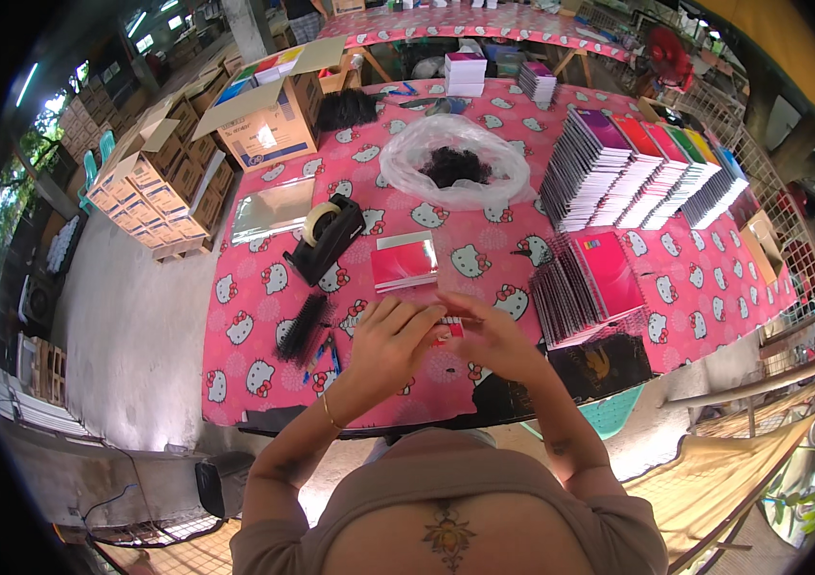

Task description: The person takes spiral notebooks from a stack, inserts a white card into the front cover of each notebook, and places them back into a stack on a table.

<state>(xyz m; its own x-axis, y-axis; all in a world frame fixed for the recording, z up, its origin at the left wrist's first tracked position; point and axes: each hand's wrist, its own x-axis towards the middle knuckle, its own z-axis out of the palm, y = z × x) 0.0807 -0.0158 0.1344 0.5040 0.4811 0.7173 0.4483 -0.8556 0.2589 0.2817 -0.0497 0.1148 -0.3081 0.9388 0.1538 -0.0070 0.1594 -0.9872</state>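
Observation:
Close in front of me on the pink cloth, my left hand (pixel 393 337) and my right hand (pixel 495 335) meet with bent fingers around a small red-and-white notebook (pixel 455 328), mostly covered by them. Both hands look closed on it, though the fingertips are partly hidden. Just beyond them lies a short pile of red notebooks (pixel 405 264). Left of my left hand are a bundle of black plastic binding coils (pixel 304 328) and pliers with blue handles (pixel 329 357). To the right stands a stack of coil-bound notebooks (pixel 575 292) with red covers.
A black tape dispenser (pixel 327 240) stands behind the coils, near clear plastic sheets (pixel 273 211). Farther back is a clear bag (pixel 407 168) holding black pieces (pixel 455 168). Tall multicoloured notebook stacks (pixel 585 172) fill the right; an open carton (pixel 268 125) sits far left.

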